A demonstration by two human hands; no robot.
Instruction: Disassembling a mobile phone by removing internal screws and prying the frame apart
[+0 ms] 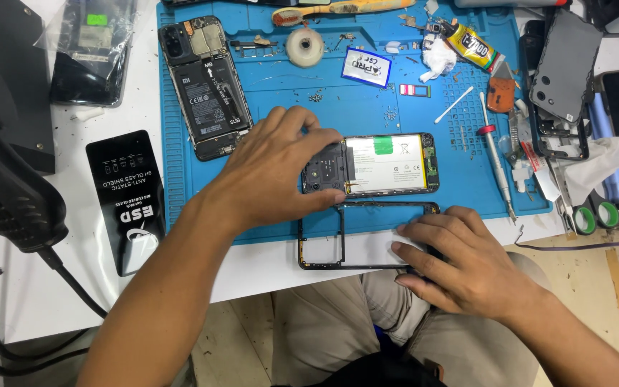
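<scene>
Left hand [274,175]: palm down, set far from the body and left of centre. Fingers [308,129] spread and slightly curled, tips pointing right; thumb stretched along the near side. Wrist straight. Left forearm bare, running from the near left edge diagonally up to the hand.

Right hand [460,261]: palm down, nearer the body, right of centre. Fingers [413,247] held together and bent, tips pointing left, pressed flat. Right forearm bare, entering from the near right corner. The two hands lie near each other, not touching.
</scene>
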